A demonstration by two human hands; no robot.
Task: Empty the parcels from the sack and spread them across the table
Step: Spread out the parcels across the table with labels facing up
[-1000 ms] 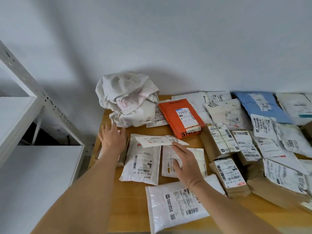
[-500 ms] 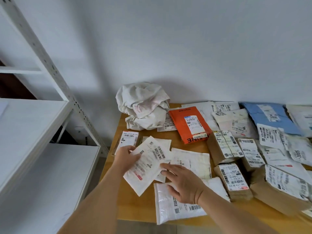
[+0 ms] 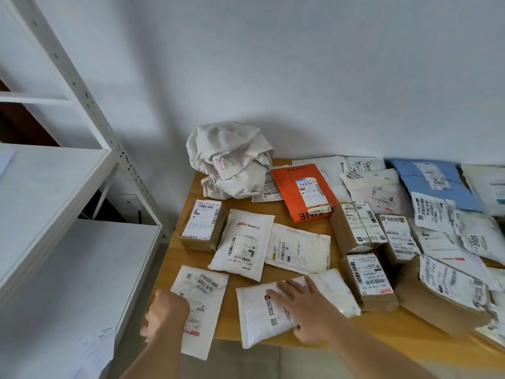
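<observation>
Parcels cover the bench [image 3: 191, 187]: my left hand [image 3: 166, 310] grips a white mailer [image 3: 203, 299] overhanging the edge; right hand [image 3: 306, 307] presses flat, released, on a pouch [image 3: 328, 285]; best slid inward

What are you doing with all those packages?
A person is laying parcels out on a wooden table. The left hand holds a white mailer at the table's near-left corner, hanging partly over the edge. The right hand presses flat on another white pouch. The cloth sack sits crumpled at the back, with many parcels already spread out.
</observation>
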